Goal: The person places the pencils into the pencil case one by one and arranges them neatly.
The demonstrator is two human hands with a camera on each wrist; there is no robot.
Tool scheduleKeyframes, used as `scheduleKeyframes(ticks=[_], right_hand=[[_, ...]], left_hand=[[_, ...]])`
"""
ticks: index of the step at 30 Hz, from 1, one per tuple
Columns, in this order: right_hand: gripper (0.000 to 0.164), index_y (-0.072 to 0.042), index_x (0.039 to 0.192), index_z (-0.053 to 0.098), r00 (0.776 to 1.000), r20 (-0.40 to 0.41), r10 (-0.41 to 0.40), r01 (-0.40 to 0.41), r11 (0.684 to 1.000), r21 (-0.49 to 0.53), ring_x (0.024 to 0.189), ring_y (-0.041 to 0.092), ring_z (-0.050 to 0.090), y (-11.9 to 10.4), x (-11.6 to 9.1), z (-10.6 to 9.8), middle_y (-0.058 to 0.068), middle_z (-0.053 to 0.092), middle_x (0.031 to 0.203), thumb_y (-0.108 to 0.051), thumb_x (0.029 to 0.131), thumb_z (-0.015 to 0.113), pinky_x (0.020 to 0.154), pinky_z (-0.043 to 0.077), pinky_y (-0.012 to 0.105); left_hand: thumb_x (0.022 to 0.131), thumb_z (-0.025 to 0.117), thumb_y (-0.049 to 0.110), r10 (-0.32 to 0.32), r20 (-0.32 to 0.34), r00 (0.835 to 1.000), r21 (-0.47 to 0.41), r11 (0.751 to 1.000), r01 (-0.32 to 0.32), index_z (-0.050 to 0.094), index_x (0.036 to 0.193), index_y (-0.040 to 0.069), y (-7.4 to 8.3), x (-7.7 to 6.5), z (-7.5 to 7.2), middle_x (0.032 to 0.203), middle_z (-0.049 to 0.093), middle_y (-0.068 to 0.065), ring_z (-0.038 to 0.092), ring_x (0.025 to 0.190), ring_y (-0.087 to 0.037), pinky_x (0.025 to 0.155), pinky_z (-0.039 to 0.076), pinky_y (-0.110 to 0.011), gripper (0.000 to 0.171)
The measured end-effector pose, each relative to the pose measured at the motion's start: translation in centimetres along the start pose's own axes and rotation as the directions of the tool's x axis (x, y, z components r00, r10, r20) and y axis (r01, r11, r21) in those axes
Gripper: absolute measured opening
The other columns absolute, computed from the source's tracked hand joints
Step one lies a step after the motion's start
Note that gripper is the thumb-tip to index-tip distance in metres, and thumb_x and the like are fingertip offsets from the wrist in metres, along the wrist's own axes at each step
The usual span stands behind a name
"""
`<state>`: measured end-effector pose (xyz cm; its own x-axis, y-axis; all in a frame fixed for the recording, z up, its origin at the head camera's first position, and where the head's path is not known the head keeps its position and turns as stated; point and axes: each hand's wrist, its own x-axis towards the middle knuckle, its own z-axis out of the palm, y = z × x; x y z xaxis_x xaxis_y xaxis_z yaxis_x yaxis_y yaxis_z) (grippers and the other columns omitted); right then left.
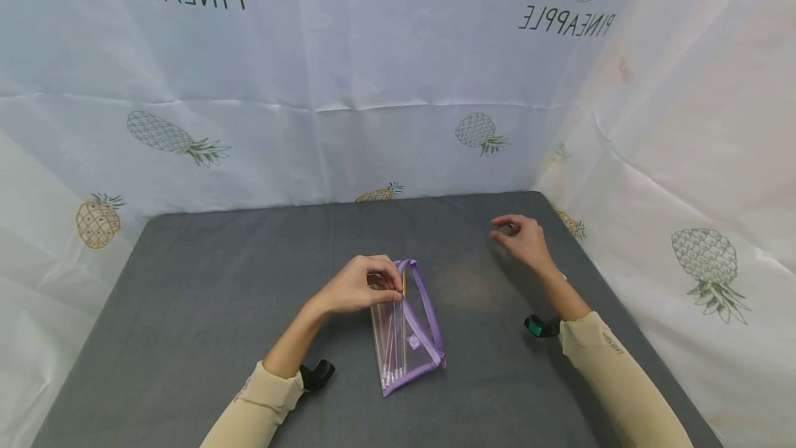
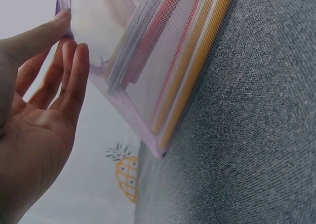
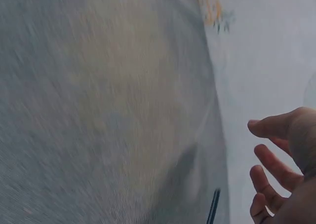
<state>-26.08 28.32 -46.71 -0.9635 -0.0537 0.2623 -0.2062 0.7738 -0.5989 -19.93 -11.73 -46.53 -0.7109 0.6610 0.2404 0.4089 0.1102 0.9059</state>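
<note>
A white printed cloth [image 1: 373, 40] fills the back and sides of my head view, carrying pineapple drawings and the word PINEAPPLE mirrored across it. Inside it I have the dark grey counter [image 1: 218, 323], its far edge up against the cloth.

Two beige sleeves [image 1: 628, 386] come in from the bottom, each with a dark device [image 1: 541, 325] near the cuff.

The clear, purple-trimmed pouch [image 1: 419, 329] is close to the middle of the counter, set at a slant — I can't tell how much of it rests on the surface. The left grip [image 1: 357, 285] is narrow, pinching the pouch's purple edge between thumb and fingertips. The right grip [image 1: 525, 244] is well apart from the pouch, near the right edge of the counter; its thumb and gently bent fingers stand apart, and I see it holding nothing.

Through the mesh, my left wrist view gives me yellow sticks [image 2: 199, 66] along one side, then a red piece [image 2: 151, 46] and grey rods [image 2: 134, 41]. A small round purple badge [image 1: 414, 342] sits on the pouch. Smallest in my right wrist view is a thin dark strip [image 3: 213, 206] — too blurred to identify.
</note>
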Motion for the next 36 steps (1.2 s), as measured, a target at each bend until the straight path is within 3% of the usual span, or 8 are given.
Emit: scheduleKeyframes(ticks=[6,10,12,14,21,28,31,36], right_hand=[[0.039,0.0,0.139,0.07,0.994,0.005,0.11,-0.109,0.991,-0.083,0.061,0.025,0.06,3.1,1.6,0.1,0.031,0.076,0.094,-0.009,0.102,0.073,0.055,0.04,0.032],[0.042,-0.005,0.145,0.067,0.981,0.012,0.196,-0.191,0.968,-0.165,0.098,0.046,0.071,4.2,2.0,0.3,0.032,0.075,0.119,-0.014,0.104,0.068,0.08,0.052,0.057],[0.042,-0.005,0.146,0.066,0.975,0.013,0.221,-0.214,0.957,-0.194,0.121,0.051,0.067,4.6,2.1,0.4,0.031,0.07,0.137,-0.016,0.106,0.066,0.097,0.048,0.068],[0.041,-0.005,0.146,0.065,0.973,0.015,0.232,-0.224,0.953,-0.205,0.127,0.051,0.064,4.8,2.2,0.6,0.03,0.068,0.141,-0.016,0.107,0.064,0.105,0.044,0.071],[0.031,-0.001,0.136,0.07,0.992,-0.016,0.126,-0.125,0.95,-0.285,0.101,0.046,0.068,5.4,2.3,1.3,0.027,0.074,0.114,-0.011,0.108,0.061,0.086,0.047,0.063],[0.036,-0.002,0.145,0.061,0.996,0.078,0.034,0.0,0.919,-0.395,0.104,0.053,0.067,4.9,2.2,1.8,0.033,0.07,0.115,-0.007,0.111,0.05,0.083,0.045,0.065],[0.036,-0.005,0.145,0.061,0.996,0.09,-0.003,0.035,0.933,-0.359,0.092,0.049,0.064,4.3,2.2,1.9,0.031,0.069,0.106,-0.005,0.111,0.05,0.073,0.041,0.054],[0.033,-0.003,0.138,0.067,0.993,0.063,-0.098,0.108,0.974,-0.197,0.066,0.025,0.046,2.3,2.8,1.8,0.018,0.06,0.075,0.0,0.11,0.051,0.067,0.026,0.038]], left_hand=[[0.091,0.087,0.004,0.001,0.004,1.0,0.004,1.0,-0.001,0.079,0.095,0.01,0.2,-0.1,0.1,0.1,0.073,-0.008,0.071,0.087,-0.006,0.083,0.065,-0.027,0.011],[0.091,0.087,0.004,-0.001,0.006,1.0,0.006,1.0,0.001,0.079,0.095,0.01,0.2,-0.1,0.1,0.1,0.073,-0.009,0.071,0.088,-0.006,0.084,0.065,-0.027,0.011],[0.091,0.087,0.004,-0.005,0.007,1.0,0.007,1.0,0.005,0.079,0.095,0.01,0.1,-0.1,0.2,0.1,0.073,-0.009,0.071,0.088,-0.006,0.084,0.065,-0.027,0.011],[0.091,0.087,0.004,-0.005,0.006,1.0,0.008,1.0,0.005,0.079,0.095,0.01,0.1,-0.1,0.2,0.1,0.073,-0.009,0.071,0.088,-0.006,0.084,0.065,-0.027,0.011],[0.091,0.087,0.004,0.012,0.007,1.0,0.005,1.0,-0.012,0.078,0.096,0.009,0.1,-0.1,0.2,0.1,0.073,-0.011,0.07,0.088,-0.006,0.084,0.066,-0.028,0.011],[0.091,0.086,0.004,-0.01,0.007,1.0,0.002,1.0,0.01,0.079,0.095,0.01,0.3,-0.1,0.2,0.101,0.073,-0.009,0.07,0.088,-0.006,0.084,0.065,-0.026,0.011],[0.091,0.086,0.004,-0.015,0.008,1.0,0.008,1.0,0.015,0.079,0.095,0.01,0.3,-0.1,0.1,0.101,0.072,-0.009,0.07,0.088,-0.006,0.084,0.065,-0.026,0.011],[0.091,0.087,0.004,-0.003,0.008,1.0,0.005,1.0,0.003,0.079,0.096,0.009,0.2,-0.1,0.0,0.101,0.072,-0.01,0.07,0.088,-0.005,0.084,0.065,-0.027,0.01]])
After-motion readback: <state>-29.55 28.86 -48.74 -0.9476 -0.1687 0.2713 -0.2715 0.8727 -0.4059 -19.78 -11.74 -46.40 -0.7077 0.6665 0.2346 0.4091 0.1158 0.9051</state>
